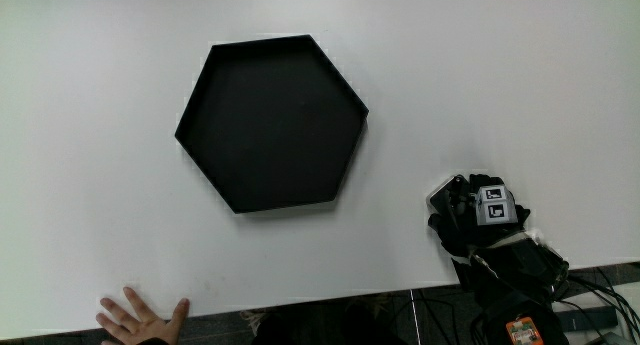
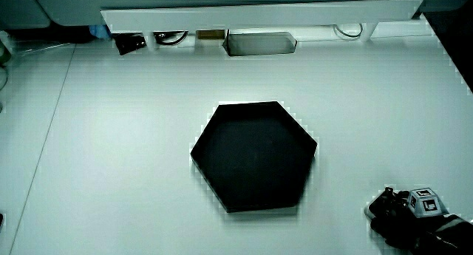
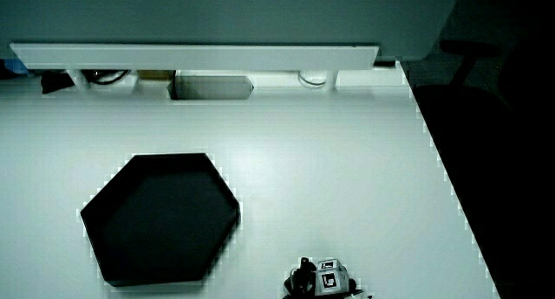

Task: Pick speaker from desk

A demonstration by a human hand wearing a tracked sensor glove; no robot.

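The speaker (image 1: 446, 192) is a small dark block with a pale rim. It lies on the white table (image 1: 520, 75) close to the table's edge nearest the person. The gloved hand (image 1: 478, 217) is on it, its black fingers curled around the block and the patterned cube (image 1: 494, 205) facing up. Only one corner of the speaker shows past the fingers. In both side views the hand (image 2: 405, 208) (image 3: 321, 282) appears as a dark lump with the cube on its back, low over the table, and the speaker cannot be made out there.
A black hexagonal tray (image 1: 196, 135) (image 2: 208, 162) (image 3: 101, 228) lies near the middle of the table, farther from the person than the hand. A low white partition (image 2: 259, 15) with cables and a grey box (image 2: 259, 42) runs along the table. Cables (image 1: 600, 305) hang below the near edge.
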